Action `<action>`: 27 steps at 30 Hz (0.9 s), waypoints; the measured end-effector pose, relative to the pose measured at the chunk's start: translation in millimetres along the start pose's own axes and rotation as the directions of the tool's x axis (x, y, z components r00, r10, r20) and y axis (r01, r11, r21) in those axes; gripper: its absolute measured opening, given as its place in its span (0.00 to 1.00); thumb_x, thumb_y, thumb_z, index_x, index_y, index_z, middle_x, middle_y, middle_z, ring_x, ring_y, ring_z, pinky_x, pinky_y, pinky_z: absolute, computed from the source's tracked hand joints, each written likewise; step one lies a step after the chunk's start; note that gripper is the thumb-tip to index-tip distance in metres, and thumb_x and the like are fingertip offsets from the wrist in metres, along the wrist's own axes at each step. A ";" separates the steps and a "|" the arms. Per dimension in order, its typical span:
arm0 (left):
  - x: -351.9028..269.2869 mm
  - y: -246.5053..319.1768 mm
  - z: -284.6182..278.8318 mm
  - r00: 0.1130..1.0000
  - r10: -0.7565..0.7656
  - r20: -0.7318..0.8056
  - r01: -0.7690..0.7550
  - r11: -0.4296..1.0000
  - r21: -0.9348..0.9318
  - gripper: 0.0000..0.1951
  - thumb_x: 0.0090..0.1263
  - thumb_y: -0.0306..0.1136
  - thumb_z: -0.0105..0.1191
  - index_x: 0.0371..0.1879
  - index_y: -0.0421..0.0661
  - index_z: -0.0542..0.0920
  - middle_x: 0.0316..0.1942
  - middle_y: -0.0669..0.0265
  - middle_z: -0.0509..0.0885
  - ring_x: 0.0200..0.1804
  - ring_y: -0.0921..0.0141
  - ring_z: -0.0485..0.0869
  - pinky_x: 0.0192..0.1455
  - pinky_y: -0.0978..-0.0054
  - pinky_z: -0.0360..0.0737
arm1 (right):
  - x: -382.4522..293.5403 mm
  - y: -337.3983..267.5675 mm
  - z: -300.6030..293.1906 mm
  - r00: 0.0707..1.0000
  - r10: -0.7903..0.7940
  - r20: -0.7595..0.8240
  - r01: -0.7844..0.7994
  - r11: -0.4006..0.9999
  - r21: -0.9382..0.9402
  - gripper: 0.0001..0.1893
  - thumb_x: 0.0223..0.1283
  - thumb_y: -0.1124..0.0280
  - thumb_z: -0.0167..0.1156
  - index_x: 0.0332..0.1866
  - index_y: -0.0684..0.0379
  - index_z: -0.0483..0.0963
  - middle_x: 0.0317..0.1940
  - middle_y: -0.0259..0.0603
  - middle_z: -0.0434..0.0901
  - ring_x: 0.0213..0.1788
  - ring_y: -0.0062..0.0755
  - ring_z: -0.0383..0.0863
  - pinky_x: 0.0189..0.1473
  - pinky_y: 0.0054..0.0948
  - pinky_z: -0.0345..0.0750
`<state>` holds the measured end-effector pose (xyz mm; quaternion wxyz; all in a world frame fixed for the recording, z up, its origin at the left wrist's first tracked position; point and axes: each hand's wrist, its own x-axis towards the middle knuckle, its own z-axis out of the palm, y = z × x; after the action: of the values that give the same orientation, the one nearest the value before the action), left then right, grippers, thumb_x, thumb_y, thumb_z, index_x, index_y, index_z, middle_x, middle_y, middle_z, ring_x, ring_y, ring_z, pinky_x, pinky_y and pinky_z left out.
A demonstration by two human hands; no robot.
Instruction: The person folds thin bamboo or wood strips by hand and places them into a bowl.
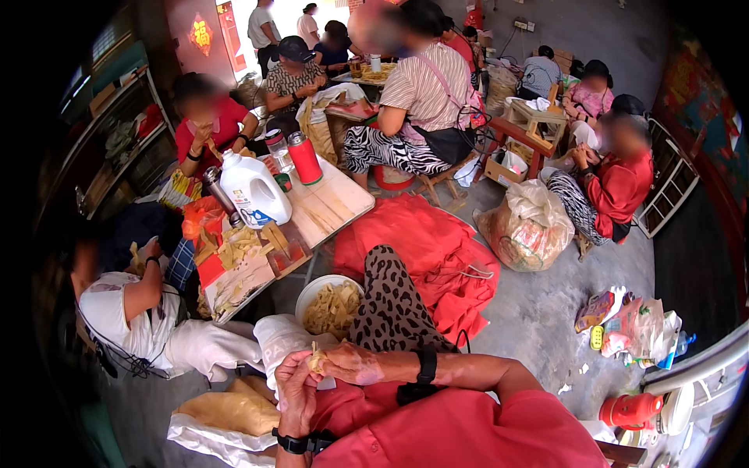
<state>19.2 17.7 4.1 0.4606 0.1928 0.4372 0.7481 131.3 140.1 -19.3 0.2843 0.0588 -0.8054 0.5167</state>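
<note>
My left hand [296, 383] and my right hand [351, 364] meet in front of my red shirt, with a small crumpled pale-yellow strip [316, 358] pinched between their fingertips. What the strip is made of cannot be told. Just beyond my hands, a white tub [299, 305] holds many similar yellowish strips [332, 307]. It stands beside my raised knee in leopard-print trousers [389, 304]. A white cloth with letters [281, 342] lies close to my left hand, near the tub. Both wrists wear black straps.
A low table [336, 202] carries a white plastic jug [254, 190], a red flask [305, 159] and loose strips [240, 245]. Red fabric [409, 251] and a stuffed plastic sack [524, 225] lie on the floor. A co-worker in white [134, 316] sits at left; several others work farther off.
</note>
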 end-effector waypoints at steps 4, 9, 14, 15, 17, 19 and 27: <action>-9.8 5.9 8.2 0.994 0.067 0.083 -0.067 0.998 -0.005 0.07 0.64 0.24 0.53 0.40 0.37 0.78 0.32 0.61 0.82 0.26 0.73 0.79 0.29 0.81 0.78 | 4.7 -14.7 -5.1 1.000 0.017 -0.013 -0.014 0.986 0.169 0.13 0.65 0.64 0.47 0.29 0.62 0.66 0.19 0.47 0.71 0.21 0.45 0.71 0.25 0.39 0.66; -11.3 9.0 14.3 0.975 0.181 0.130 -0.209 0.947 0.245 0.08 0.63 0.23 0.55 0.40 0.37 0.79 0.32 0.63 0.81 0.28 0.75 0.79 0.28 0.82 0.75 | 0.1 -0.5 -3.0 0.997 -0.073 -0.020 0.073 0.997 0.002 0.09 0.63 0.67 0.50 0.33 0.62 0.69 0.19 0.44 0.71 0.19 0.44 0.71 0.21 0.38 0.65; -12.0 3.6 10.3 0.970 0.226 0.088 -0.242 0.933 0.267 0.09 0.63 0.21 0.54 0.42 0.37 0.79 0.33 0.65 0.80 0.31 0.76 0.78 0.32 0.82 0.75 | -4.4 3.0 -1.4 0.978 -0.208 -0.009 0.201 0.956 -0.215 0.07 0.62 0.69 0.50 0.38 0.62 0.67 0.21 0.45 0.72 0.21 0.46 0.72 0.23 0.38 0.67; -13.0 4.5 13.5 0.970 0.229 0.079 -0.242 0.934 0.263 0.08 0.63 0.21 0.54 0.41 0.37 0.79 0.36 0.64 0.79 0.33 0.76 0.78 0.34 0.82 0.75 | -4.4 6.4 -1.1 0.966 -0.259 0.007 0.250 0.928 -0.276 0.08 0.63 0.69 0.50 0.38 0.63 0.67 0.21 0.46 0.72 0.22 0.47 0.73 0.23 0.38 0.68; -16.0 8.9 25.1 0.970 0.235 0.061 -0.243 0.936 0.256 0.07 0.63 0.21 0.53 0.40 0.37 0.80 0.40 0.64 0.78 0.38 0.75 0.78 0.37 0.82 0.75 | -6.8 9.6 -1.2 0.978 -0.208 0.025 0.208 0.946 -0.250 0.08 0.63 0.69 0.50 0.39 0.63 0.66 0.22 0.47 0.72 0.23 0.47 0.73 0.25 0.38 0.68; -16.6 13.1 27.5 0.962 0.263 0.075 -0.274 0.933 0.235 0.07 0.64 0.22 0.52 0.38 0.36 0.80 0.45 0.63 0.76 0.43 0.74 0.77 0.42 0.80 0.75 | 3.4 -21.0 -11.5 0.998 -0.008 0.058 0.012 0.997 -0.074 0.07 0.63 0.71 0.50 0.39 0.64 0.66 0.21 0.47 0.71 0.23 0.46 0.73 0.25 0.38 0.69; -17.6 20.5 22.0 0.980 0.090 0.176 -0.077 0.994 -0.076 0.07 0.61 0.24 0.51 0.34 0.34 0.81 0.52 0.59 0.73 0.50 0.69 0.75 0.56 0.73 0.69 | 7.7 -29.6 -12.5 0.996 -0.091 0.023 0.087 0.989 0.121 0.05 0.64 0.72 0.49 0.39 0.63 0.67 0.21 0.47 0.69 0.23 0.47 0.73 0.25 0.38 0.68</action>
<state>32.5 9.2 35.1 0.4725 0.2615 0.3593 0.7611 141.4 138.8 12.2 0.2914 0.1191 -0.7736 0.5499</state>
